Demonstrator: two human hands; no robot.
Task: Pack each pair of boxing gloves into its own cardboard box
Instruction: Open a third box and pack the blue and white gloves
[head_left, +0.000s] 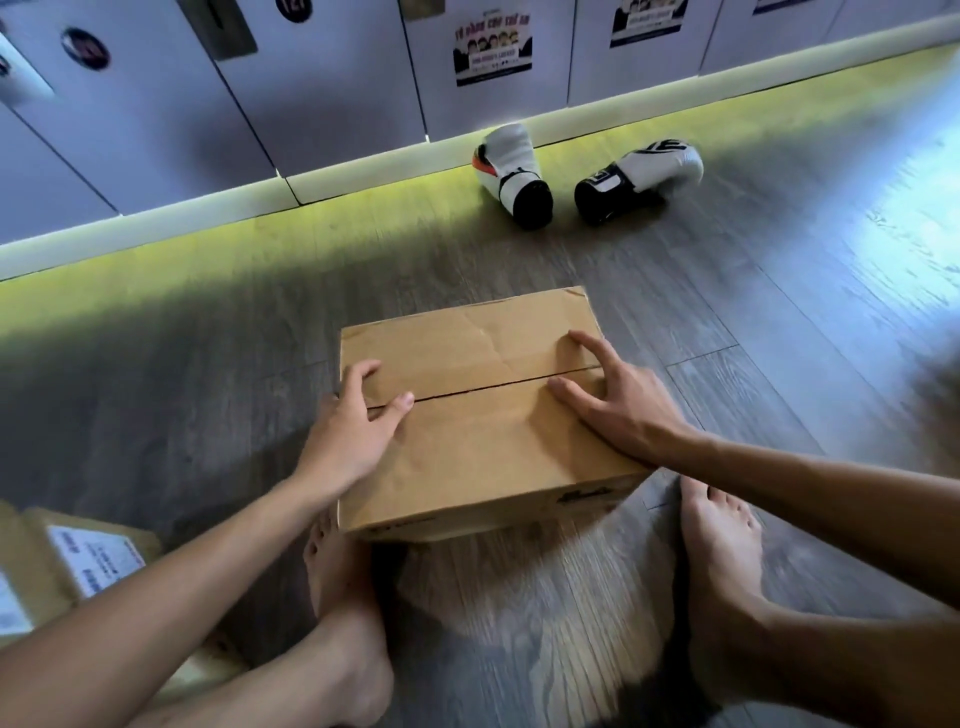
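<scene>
A brown cardboard box (483, 415) stands on the wooden floor in front of me, its two top flaps folded down and meeting at a seam. My left hand (353, 431) presses on the left end of the top with spread fingers across the seam. Spread flat, my right hand (618, 400) presses the right end. Beyond the box, near the wall, lie two white boxing gloves with black cuffs: one (511, 171) with an orange patch, the other (639, 176) with black lettering. Neither hand touches them.
Another cardboard box (62, 566) with white labels sits at the lower left beside my left arm. My bare feet (343, 587) (722, 561) rest on the floor just behind the box. White locker doors (311, 93) with a lit base strip line the far wall.
</scene>
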